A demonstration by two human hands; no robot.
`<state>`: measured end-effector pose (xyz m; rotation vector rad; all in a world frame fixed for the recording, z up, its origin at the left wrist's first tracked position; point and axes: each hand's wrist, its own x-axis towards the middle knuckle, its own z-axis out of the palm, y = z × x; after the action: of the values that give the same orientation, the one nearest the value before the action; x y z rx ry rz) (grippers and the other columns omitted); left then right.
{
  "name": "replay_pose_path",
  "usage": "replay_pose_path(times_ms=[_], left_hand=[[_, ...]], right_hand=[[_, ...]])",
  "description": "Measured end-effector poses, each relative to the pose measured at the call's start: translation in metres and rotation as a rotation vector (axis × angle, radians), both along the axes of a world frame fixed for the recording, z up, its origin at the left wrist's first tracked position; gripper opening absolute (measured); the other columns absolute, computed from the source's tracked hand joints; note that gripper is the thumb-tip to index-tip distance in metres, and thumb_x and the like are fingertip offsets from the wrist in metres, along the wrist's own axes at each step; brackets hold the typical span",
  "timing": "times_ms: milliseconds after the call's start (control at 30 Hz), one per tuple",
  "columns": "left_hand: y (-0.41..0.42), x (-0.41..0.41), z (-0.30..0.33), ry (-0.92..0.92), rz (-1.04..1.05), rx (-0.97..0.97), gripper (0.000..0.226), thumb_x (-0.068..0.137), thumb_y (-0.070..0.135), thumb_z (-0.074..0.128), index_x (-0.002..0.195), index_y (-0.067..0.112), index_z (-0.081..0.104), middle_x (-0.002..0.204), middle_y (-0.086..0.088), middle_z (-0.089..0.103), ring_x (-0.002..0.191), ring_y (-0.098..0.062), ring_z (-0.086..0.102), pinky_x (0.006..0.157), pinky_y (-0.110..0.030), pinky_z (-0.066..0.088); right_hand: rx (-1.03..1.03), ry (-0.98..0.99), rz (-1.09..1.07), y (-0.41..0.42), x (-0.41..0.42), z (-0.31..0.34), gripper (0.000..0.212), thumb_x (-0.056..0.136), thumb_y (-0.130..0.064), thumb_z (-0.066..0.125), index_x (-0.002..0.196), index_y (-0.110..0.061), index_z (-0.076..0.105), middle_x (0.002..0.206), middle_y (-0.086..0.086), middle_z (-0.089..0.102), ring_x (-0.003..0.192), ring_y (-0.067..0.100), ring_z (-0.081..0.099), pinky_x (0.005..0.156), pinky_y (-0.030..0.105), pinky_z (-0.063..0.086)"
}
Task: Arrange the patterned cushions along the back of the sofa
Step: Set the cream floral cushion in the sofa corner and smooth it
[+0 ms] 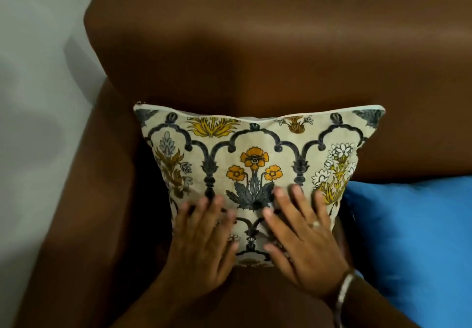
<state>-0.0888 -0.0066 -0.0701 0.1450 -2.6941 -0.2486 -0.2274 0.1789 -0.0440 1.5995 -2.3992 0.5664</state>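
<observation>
Both hands flat on the cushion (255, 164), palms down, fingers spread and straight, gripping nothing. Left hand (201, 248) on the lower left part of the printed face, fingertips pointing up toward the backrest. Right hand (304, 246) on the lower right part, a ring (315, 224) on one finger and a bangle (343, 294) at the wrist. A narrow strip of print showing between the two hands.

Cushion standing upright at the left end of the sofa (281, 54), leaning against the brown backrest, close beside the left armrest (84, 187). Lower edge down on the seat, mostly hidden under the hands. Top edge wide and slightly sagging in the middle, piped in white, with the corners splayed outward so that the cushion looks broader at the top than at the bottom. Cream cover printed with dark grey arches and columns; orange flowers on grey leaves under the middle arch, white and yellow blossoms to the right, a pale blue and ochre plant to the left, yellow leafy sprays along the top.

Just right of it, a plain blue cushion (413, 238) on the seat, its near corner touching or almost touching the patterned one; hard to tell which in the dark gap between them. Blue cushion cut off by the right and bottom edges of the view.

Pale wall (38, 46) behind and left of the sofa.
</observation>
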Motion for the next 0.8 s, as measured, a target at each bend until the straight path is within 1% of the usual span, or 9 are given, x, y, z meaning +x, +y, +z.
replay_pose_path(times_ms=[67, 200, 300, 433, 500, 567, 667, 733, 800], left_hand=[[-0.025, -0.03, 0.001, 0.026, -0.14, -0.246, 0.088, 0.09, 0.052, 0.05, 0.159, 0.017, 0.008, 0.17, -0.01, -0.005, 0.156, -0.026, -0.002, 0.124, -0.05, 0.002], [-0.103, -0.082, 0.027, -0.051, -0.089, -0.331, 0.087, 0.089, 0.073, 0.029, 0.158, 0.026, 0.01, 0.169, -0.008, -0.002, 0.155, -0.024, -0.007, 0.122, -0.048, 0.0], [-0.146, -0.087, 0.049, -0.222, 0.171, -0.098, 0.082, 0.092, 0.071, 0.02, 0.159, 0.026, 0.007, 0.167, -0.013, 0.016, 0.154, -0.026, 0.01, 0.121, -0.055, 0.009], [-0.13, -0.083, 0.066, -0.287, 0.312, 0.113, 0.082, 0.094, 0.068, 0.013, 0.159, 0.018, 0.011, 0.169, -0.01, 0.008, 0.154, -0.026, 0.008, 0.121, -0.061, 0.009], [-0.108, -0.08, 0.074, -0.227, 0.407, 0.175, 0.078, 0.096, 0.064, 0.017, 0.159, 0.017, 0.012, 0.169, -0.013, 0.008, 0.155, -0.03, 0.005, 0.122, -0.06, 0.003], [-0.074, -0.074, 0.078, -0.105, 0.423, 0.161, 0.074, 0.099, 0.056, 0.029, 0.158, 0.014, 0.014, 0.166, -0.021, 0.014, 0.154, -0.037, 0.006, 0.123, -0.057, 0.002], [0.031, -0.071, 0.068, 0.029, 0.044, 0.159, 0.064, 0.097, 0.033, 0.05, 0.153, 0.008, 0.03, 0.157, -0.026, 0.035, 0.149, -0.042, 0.028, 0.122, -0.056, 0.017], [0.107, -0.075, 0.047, -0.073, -0.213, 0.318, 0.057, 0.093, 0.025, 0.055, 0.146, 0.009, 0.043, 0.147, -0.018, 0.054, 0.136, -0.035, 0.051, 0.113, -0.049, 0.038], [0.189, -0.088, 0.017, -0.283, -0.209, 0.525, 0.057, 0.094, 0.031, 0.055, 0.148, 0.016, 0.044, 0.145, -0.009, 0.058, 0.127, -0.026, 0.059, 0.107, -0.033, 0.042]], right_hand=[[0.057, 0.149, 0.028, -0.029, -0.026, 0.006, 0.066, 0.097, -0.048, 0.041, 0.156, -0.027, 0.02, 0.163, 0.008, 0.021, 0.15, 0.03, 0.019, 0.12, 0.056, 0.006], [0.201, 0.289, -0.101, -0.034, -0.098, 0.012, 0.08, 0.087, -0.075, 0.031, 0.153, -0.031, 0.029, 0.16, 0.009, 0.028, 0.147, 0.025, 0.02, 0.119, 0.056, 0.005], [0.288, 0.139, -0.313, -0.005, -0.146, 0.024, 0.089, 0.084, -0.082, 0.016, 0.155, -0.028, 0.021, 0.164, 0.007, 0.022, 0.15, 0.026, 0.021, 0.118, 0.062, 0.009], [0.324, -0.013, -0.431, 0.003, -0.146, 0.045, 0.089, 0.086, -0.078, 0.017, 0.156, -0.023, 0.024, 0.165, 0.01, 0.015, 0.151, 0.032, 0.019, 0.116, 0.065, 0.012], [0.215, -0.146, -0.464, 0.013, -0.127, 0.05, 0.081, 0.09, -0.072, 0.026, 0.157, -0.028, 0.017, 0.166, 0.01, 0.005, 0.152, 0.035, 0.008, 0.117, 0.059, 0.008], [0.129, -0.225, -0.46, 0.048, -0.114, 0.048, 0.073, 0.094, -0.063, 0.034, 0.157, -0.028, 0.019, 0.166, 0.013, 0.013, 0.152, 0.038, 0.013, 0.118, 0.055, 0.015], [0.143, -0.32, -0.617, 0.15, -0.101, 0.043, 0.072, 0.092, -0.051, 0.044, 0.151, -0.011, 0.036, 0.157, 0.023, 0.036, 0.144, 0.043, 0.033, 0.113, 0.055, 0.03], [0.139, -0.472, -0.845, 0.221, -0.103, 0.035, 0.079, 0.089, -0.053, 0.044, 0.148, -0.001, 0.038, 0.15, 0.028, 0.044, 0.138, 0.044, 0.042, 0.112, 0.056, 0.035], [0.214, -0.67, -1.045, 0.289, -0.117, 0.028, 0.103, 0.078, -0.076, 0.039, 0.147, 0.001, 0.039, 0.144, 0.03, 0.05, 0.131, 0.045, 0.05, 0.107, 0.054, 0.04]])
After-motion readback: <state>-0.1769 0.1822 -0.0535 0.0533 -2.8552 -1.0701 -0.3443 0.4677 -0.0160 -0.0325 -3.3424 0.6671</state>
